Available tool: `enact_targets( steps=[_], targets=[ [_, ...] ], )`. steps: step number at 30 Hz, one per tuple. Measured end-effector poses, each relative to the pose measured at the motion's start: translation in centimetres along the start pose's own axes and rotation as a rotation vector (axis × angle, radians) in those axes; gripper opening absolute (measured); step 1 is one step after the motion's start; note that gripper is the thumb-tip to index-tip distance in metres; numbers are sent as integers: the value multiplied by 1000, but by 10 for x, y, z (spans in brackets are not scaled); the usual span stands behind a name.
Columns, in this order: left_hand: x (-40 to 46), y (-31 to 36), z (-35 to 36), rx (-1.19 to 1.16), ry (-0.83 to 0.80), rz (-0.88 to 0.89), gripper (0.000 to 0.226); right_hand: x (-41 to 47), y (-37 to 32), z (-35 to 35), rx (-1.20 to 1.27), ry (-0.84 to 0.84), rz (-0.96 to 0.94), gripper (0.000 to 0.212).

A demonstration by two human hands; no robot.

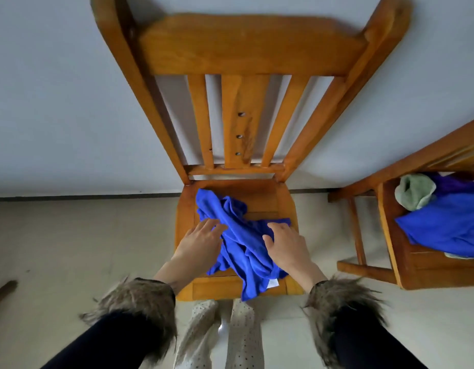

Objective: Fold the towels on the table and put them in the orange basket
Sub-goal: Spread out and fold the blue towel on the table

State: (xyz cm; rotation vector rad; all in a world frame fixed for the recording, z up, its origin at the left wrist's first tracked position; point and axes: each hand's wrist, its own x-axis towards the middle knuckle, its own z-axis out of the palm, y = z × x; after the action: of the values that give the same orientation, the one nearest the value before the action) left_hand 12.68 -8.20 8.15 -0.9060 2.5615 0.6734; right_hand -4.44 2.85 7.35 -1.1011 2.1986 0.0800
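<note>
Both hands lie open: left hand (201,242) and right hand (286,245) on the crumpled blue towel (241,246) between them, on the chair (283,206).

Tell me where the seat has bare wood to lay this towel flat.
Bare wood on the seat shows along the back below the slats and at the right rear beside the towel. The middle and front are crowded: towel bunched under the left hand and right hand. The second chair is piled too.
</note>
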Motion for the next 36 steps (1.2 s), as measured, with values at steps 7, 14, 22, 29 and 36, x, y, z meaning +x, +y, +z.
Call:
enact_targets(
  steps=[7,14,22,29,36],
  targets=[
    [76,15,52,37,91,159,55,65,31,61,61,-79,25,37],
    [105,14,65,323,-13,14,33,72,39,71,216,-88,-27,14],
    [79,22,10,-57,370,160,8,44,35,19,341,142,-40,20],
    [39,43,-83,-210,546,192,10,16,4,-47,455,317,-88,29],
    [-14,51,-175,-239,665,216,9,-31,-32,-127,524,481,-211,24]
  ],
)
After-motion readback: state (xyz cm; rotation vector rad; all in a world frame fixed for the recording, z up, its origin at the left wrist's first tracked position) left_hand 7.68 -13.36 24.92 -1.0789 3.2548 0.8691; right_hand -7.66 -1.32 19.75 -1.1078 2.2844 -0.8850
